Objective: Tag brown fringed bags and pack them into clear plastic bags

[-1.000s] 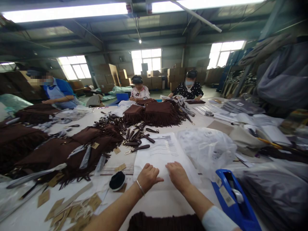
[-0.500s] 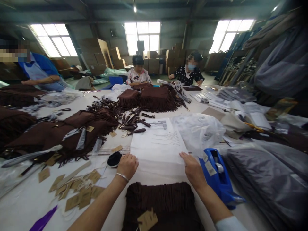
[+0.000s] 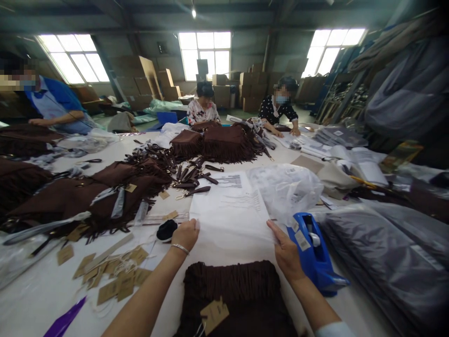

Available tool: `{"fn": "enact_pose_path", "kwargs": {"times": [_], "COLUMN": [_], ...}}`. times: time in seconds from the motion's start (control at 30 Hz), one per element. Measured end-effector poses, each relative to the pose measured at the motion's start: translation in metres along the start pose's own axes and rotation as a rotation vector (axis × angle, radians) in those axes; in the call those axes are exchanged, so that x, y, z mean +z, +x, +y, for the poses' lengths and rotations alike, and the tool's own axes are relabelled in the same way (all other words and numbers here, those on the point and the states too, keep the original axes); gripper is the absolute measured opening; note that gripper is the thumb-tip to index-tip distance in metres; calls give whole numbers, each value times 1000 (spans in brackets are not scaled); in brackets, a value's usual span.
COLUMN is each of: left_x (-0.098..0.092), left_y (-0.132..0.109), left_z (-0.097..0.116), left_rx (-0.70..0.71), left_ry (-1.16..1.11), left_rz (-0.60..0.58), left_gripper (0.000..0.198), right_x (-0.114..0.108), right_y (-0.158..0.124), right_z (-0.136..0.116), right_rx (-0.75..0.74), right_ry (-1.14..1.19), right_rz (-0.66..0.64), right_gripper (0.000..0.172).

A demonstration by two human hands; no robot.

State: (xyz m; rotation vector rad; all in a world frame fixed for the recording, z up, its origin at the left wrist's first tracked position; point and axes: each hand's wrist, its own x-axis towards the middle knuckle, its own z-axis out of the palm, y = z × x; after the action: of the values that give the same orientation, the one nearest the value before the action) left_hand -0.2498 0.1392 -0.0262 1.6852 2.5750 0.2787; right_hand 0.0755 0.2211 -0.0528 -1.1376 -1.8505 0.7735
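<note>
A translucent white plastic bag [image 3: 229, 217] with printed lines lies flat in front of me. My left hand [image 3: 185, 234] is closed on its left edge, fingers curled. At the opposite edge, my right hand [image 3: 286, 248] pinches the plastic between thumb and fingers. Closer to me rests a dark brown fringed bag [image 3: 235, 285], with a tan paper tag [image 3: 213, 314] on top. Just left of my left hand sits a round black pad [image 3: 166, 230]. A blue tape dispenser [image 3: 312, 248] stands beside my right hand.
Loose tan tags [image 3: 117, 276] lie at left, near brown fringed bags [image 3: 70, 196]. Brown wrist straps [image 3: 191, 178] are heaped ahead. A crumpled clear bag [image 3: 287, 187] and grey packed goods [image 3: 389, 252] are at right. Several people work across the table, one in polka dots [image 3: 277, 110].
Both my hands have risen slightly, keeping hold of the plastic bag's edges. Across the table, the person in polka dots has brought both hands forward onto the white packets.
</note>
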Motion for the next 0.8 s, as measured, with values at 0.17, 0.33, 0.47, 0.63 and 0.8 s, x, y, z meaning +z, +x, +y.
{"fn": "enact_pose_path", "kwargs": {"times": [0.17,0.33,0.47,0.63,0.8], "left_x": [-1,1,2,3,15], "left_y": [-13,-18,-14,-10,-11], "left_z": [-16,-17,3,28,30], "left_rx": [-67,-172,-260,-289,-328], "left_ry": [-189,-592,-1049,-1497,-1675], "left_rz": [53,28,-93,-289,-442], "left_gripper": [27,31,41,28,22], "right_x": [-2,6,10,2,-2], "right_y": [0,3,3,1,-22], "right_z": [5,4,8,15,16], "right_rx": [178,399,577,556,609], "right_ry": [79,349,683,877,1002], "right_rz": [140,287,339,240,46], "right_gripper": [47,42,48,41,26]}}
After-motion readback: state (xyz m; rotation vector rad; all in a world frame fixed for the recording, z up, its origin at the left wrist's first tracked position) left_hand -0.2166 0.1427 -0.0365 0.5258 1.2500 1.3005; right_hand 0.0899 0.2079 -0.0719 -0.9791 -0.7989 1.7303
